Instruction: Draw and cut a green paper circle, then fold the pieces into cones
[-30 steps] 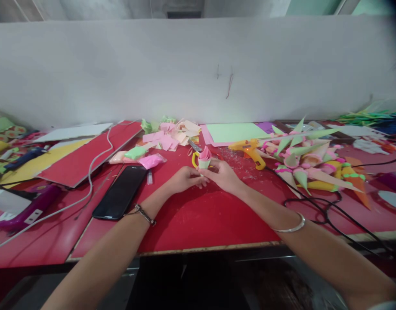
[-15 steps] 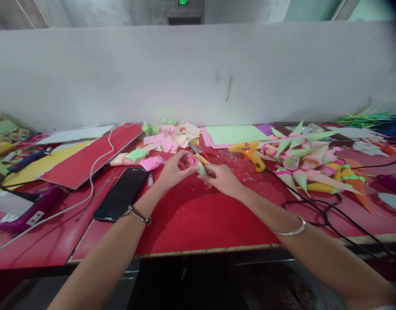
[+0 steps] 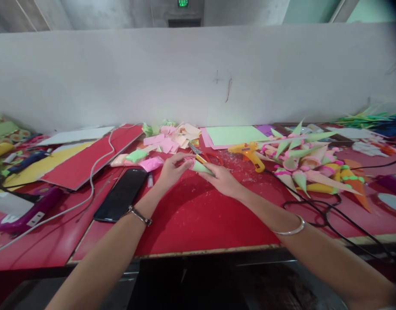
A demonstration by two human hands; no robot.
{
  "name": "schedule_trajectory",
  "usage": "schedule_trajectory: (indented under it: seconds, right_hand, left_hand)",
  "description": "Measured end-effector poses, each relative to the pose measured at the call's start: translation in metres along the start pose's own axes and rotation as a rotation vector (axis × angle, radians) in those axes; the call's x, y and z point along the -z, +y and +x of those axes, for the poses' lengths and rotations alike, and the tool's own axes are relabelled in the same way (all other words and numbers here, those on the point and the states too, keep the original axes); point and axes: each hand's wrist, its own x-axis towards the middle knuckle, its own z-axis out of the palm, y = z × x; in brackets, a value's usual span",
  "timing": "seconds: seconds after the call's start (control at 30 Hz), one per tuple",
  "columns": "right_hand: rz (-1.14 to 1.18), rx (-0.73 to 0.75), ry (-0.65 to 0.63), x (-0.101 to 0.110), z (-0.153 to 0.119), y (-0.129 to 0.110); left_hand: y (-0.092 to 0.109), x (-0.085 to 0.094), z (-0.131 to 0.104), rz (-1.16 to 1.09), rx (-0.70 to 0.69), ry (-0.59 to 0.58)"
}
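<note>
A small pale green paper cone (image 3: 202, 168) with pink at its wide end is held between my hands over the middle of the red table. My left hand (image 3: 172, 170) is closed at the pink end, thumb and fingers bent around it. My right hand (image 3: 223, 178) grips the green narrower end from the right, and its fingers hide part of it. Just behind the cone lie scissors (image 3: 214, 158) with orange-red handles. A yellow glue gun (image 3: 249, 153) rests to the right of them.
Finished paper cones (image 3: 303, 159) are piled at right beside a looping black cord (image 3: 327, 215). Pink and peach paper pieces (image 3: 167, 138) and clay packets (image 3: 152, 163) lie behind my left hand. A black phone (image 3: 121, 193) and red board (image 3: 91, 159) are at left; a white partition (image 3: 136, 77) stands behind.
The cone has turned in my hands: its pink open end faced me before, and now its green side shows. Both hands stay in nearly the same place.
</note>
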Motion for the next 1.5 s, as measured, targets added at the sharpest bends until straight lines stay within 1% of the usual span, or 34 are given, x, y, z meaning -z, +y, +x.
schedule_trajectory:
  seconds: [0.17, 0.4, 0.53, 0.63, 0.73, 0.87, 1.03, 1.17, 1.33, 1.43, 1.5]
  right_hand:
    - [0.117, -0.023, 0.008, -0.002, 0.0, 0.002]
    - [0.169, -0.065, -0.04, 0.0, 0.0, -0.002]
    - [0.235, -0.094, -0.029, 0.003, 0.002, -0.003]
    - [0.283, -0.085, -0.033, 0.005, 0.004, -0.002]
    - [0.282, -0.073, -0.056, 0.005, 0.004, 0.0]
    - [0.325, -0.084, -0.093, 0.003, 0.002, 0.0]
    - [0.464, -0.155, -0.168, -0.001, 0.001, 0.0]
    - [0.548, -0.176, -0.171, -0.003, 0.002, 0.002]
    - [0.587, -0.185, -0.169, -0.001, 0.001, 0.001]
    - [0.621, -0.209, -0.173, -0.001, 0.002, 0.0]
    - [0.639, -0.225, -0.194, -0.002, 0.002, 0.0]
  left_hand:
    - [0.002, -0.002, -0.001, 0.005, -0.001, 0.012]
    - [0.006, -0.002, -0.002, 0.01, 0.014, -0.008]
    - [0.003, -0.003, -0.002, -0.103, 0.025, -0.025]
    - [0.0, -0.005, -0.002, -0.187, 0.079, -0.056]
    - [0.0, -0.006, -0.002, -0.208, 0.125, -0.071]
    - [0.001, -0.005, -0.003, -0.254, 0.146, -0.054]
    - [-0.002, -0.006, -0.004, -0.348, 0.195, -0.05]
    - [-0.002, -0.007, -0.004, -0.385, 0.221, -0.054]
    - [-0.003, -0.008, -0.006, -0.445, 0.249, -0.071]
    - [-0.004, -0.009, -0.006, -0.495, 0.26, -0.059]
    - [-0.005, -0.009, -0.006, -0.485, 0.251, -0.047]
